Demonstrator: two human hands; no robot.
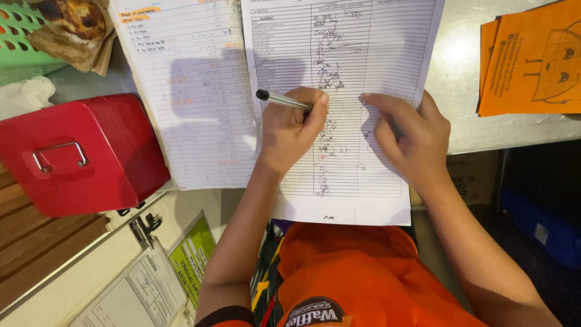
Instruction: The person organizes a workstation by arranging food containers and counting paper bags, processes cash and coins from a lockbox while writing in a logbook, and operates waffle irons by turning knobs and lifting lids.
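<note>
My left hand point(292, 130) grips a grey pen with a black cap end point(279, 99) and its tip rests on a white lined form sheet point(363, 54) full of handwritten entries. My right hand point(410, 138) lies on the same sheet just to the right, fingers bent and pressing the paper down, holding nothing. The sheet hangs over the edge of a metal counter point(460, 66) toward my orange shirt point(363, 272).
A second lined sheet with orange highlights point(193, 91) lies to the left. A red metal box with a handle point(78, 154) sits further left, below a green basket point(21, 39) and a paper-wrapped pastry point(75, 21). Orange leaflets point(535, 57) lie at the right. Papers on a clipboard point(145, 284) are lower left.
</note>
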